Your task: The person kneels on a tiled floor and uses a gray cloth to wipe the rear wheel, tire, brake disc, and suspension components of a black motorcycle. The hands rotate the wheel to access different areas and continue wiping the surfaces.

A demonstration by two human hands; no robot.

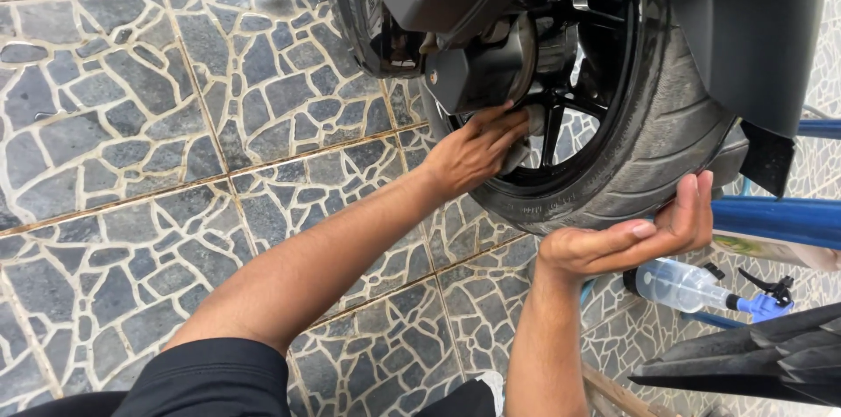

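A motorcycle's rear wheel [613,145] with a black spoked rim and a worn tyre fills the upper right. My left hand [477,150] reaches in at the wheel hub, fingers pressed against a greyish part next to the brake caliper [477,75]; whether it grips something is hidden. My right hand [639,233] rests with the palm up under the tyre's lower edge, fingers apart and holding nothing.
The floor is grey stone-pattern tile [131,163]. A clear spray bottle with a blue trigger [701,287] lies at the right. Blue metal tubes [780,217] run behind it. A black plastic panel [762,356] sits at the lower right. The black mudguard [753,23] hangs over the tyre.
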